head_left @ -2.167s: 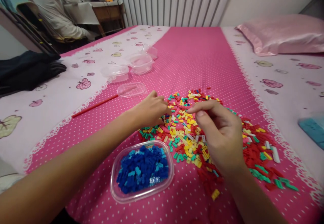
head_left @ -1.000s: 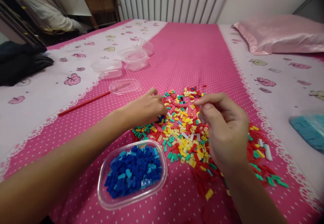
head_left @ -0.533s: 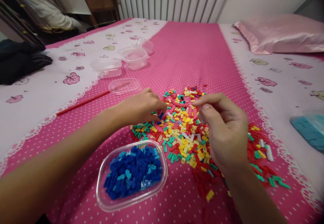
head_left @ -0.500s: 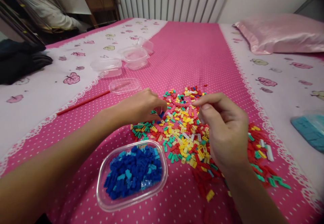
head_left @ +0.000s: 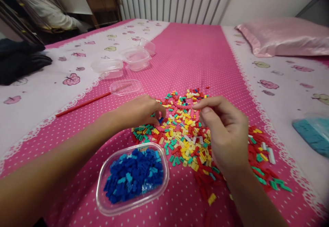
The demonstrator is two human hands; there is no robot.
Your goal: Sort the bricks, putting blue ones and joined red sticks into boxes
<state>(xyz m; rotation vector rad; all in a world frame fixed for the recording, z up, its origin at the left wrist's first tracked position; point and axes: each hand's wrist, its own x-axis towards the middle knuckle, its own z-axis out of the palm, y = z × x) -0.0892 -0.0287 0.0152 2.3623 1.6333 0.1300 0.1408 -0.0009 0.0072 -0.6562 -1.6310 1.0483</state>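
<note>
Loose building bricks (head_left: 189, 148) in red, yellow, green and white lie in a wide heap on the pink bedspread. At the heap's left side, my left hand (head_left: 145, 110) reaches in with curled fingers. A small blue brick (head_left: 161, 120) shows between its thumb and forefinger. My right hand (head_left: 226, 131) hovers over the right part of the heap, thumb pressed toward the bent forefinger; whatever it pinches is hidden. Nearer to me stands a clear plastic tub (head_left: 101, 189) filled with dark and light blue bricks (head_left: 135, 175).
Beyond my left arm lie a clear lid (head_left: 125, 87), a red stick (head_left: 83, 104) and clear tubs (head_left: 109, 67). A bag of teal pieces (head_left: 312, 134) is at the right, a pink pillow (head_left: 285, 37) behind it. Dark cloth (head_left: 23, 62) lies far left, near a seated person (head_left: 48, 8).
My left hand has dropped slightly toward me, its fingers closing around a blue brick. The right hand has shifted a little to the left. The view has moved slightly.
</note>
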